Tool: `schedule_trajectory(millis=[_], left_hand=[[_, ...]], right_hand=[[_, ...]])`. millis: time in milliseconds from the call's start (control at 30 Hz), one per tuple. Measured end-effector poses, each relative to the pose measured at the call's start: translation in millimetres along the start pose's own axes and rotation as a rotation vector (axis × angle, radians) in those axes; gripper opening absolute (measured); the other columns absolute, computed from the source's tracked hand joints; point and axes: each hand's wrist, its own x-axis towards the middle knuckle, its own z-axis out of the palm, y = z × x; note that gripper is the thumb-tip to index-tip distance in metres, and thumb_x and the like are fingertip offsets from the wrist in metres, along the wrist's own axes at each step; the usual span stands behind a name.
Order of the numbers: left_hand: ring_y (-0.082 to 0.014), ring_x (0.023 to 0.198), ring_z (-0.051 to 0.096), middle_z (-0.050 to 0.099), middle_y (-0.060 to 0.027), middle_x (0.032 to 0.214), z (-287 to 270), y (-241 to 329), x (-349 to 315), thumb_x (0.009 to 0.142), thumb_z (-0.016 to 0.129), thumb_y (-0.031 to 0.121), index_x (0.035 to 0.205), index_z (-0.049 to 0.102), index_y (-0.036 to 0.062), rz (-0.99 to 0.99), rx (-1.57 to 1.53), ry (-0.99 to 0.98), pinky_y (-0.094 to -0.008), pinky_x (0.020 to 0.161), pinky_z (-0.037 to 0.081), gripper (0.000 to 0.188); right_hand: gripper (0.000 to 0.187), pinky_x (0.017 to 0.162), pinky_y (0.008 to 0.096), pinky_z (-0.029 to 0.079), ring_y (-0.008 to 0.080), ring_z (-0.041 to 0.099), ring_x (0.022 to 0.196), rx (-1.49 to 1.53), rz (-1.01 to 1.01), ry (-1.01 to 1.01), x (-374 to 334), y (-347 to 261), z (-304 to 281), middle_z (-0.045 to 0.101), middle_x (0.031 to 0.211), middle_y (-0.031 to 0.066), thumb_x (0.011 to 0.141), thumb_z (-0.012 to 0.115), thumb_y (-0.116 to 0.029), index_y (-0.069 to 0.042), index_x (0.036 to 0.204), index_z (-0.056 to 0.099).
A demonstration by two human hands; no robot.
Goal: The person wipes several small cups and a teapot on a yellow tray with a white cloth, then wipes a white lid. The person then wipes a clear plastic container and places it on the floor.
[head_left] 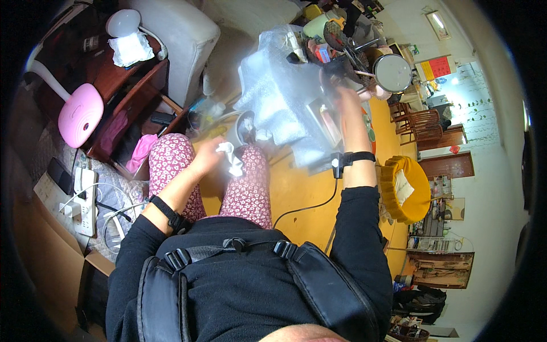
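Observation:
My left hand (pixel 209 155) is closed over my lap and grips a crumpled white tissue (pixel 230 158) that hangs down by my knee. Just beyond it stands a small grey bin (pixel 235 135) with white crumpled paper in its mouth. My right hand (pixel 346 98) is stretched forward at the right edge of a surface covered in bubble wrap (pixel 273 85). Motion smears its fingers, so whether it holds anything cannot be made out. Closest to it are a flat, pale box-like thing (pixel 325 122) on the wrap and a round mirror (pixel 393 73).
Brushes and small items crowd the far end of the covered surface. On my left are an open wooden drawer (pixel 134 114), a pink lamp-like object (pixel 81 115) and a white power strip (pixel 85 199). A yellow-covered stool (pixel 413 189) stands at right. A black cable (pixel 307 210) hangs from my right wrist.

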Motion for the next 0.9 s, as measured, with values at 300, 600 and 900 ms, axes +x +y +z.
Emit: schedule_trajectory(millis=[300,600,900], left_hand=[[-0.0134,0.085,0.059,0.062,-0.0038,0.089,1,1,2,0.081,0.054,-0.002,0.105,0.06,0.0023,-0.04,-0.052,-0.019,-0.0279,0.076,0.049,0.025],[-0.0125,0.083,0.058,0.061,-0.0021,0.088,3,-8,4,0.082,0.055,-0.002,0.105,0.059,0.0024,-0.049,-0.081,-0.028,-0.0281,0.073,0.048,0.024],[-0.0127,0.084,0.059,0.062,-0.0034,0.089,1,-6,2,0.081,0.054,-0.004,0.105,0.059,0.0021,0.022,-0.019,-0.029,-0.0282,0.074,0.049,0.025]], right_hand=[[0.031,0.05,0.0293,0.047,0.0138,0.062,0.054,-0.092,-0.285,0.194,18,0,-5,0.066,0.069,0.0044,0.083,0.069,-0.032,-0.002,0.093,0.068],[0.025,0.08,0.0455,0.053,0.0339,0.066,0.093,-1.149,-0.43,0.017,-2,-6,32,0.07,0.098,0.013,0.085,0.058,-0.033,-0.016,0.094,0.073],[0.024,0.077,0.0437,0.053,0.0359,0.066,0.089,-1.197,-0.492,-0.116,-1,-6,33,0.07,0.091,0.0151,0.081,0.061,-0.029,-0.011,0.092,0.072]])
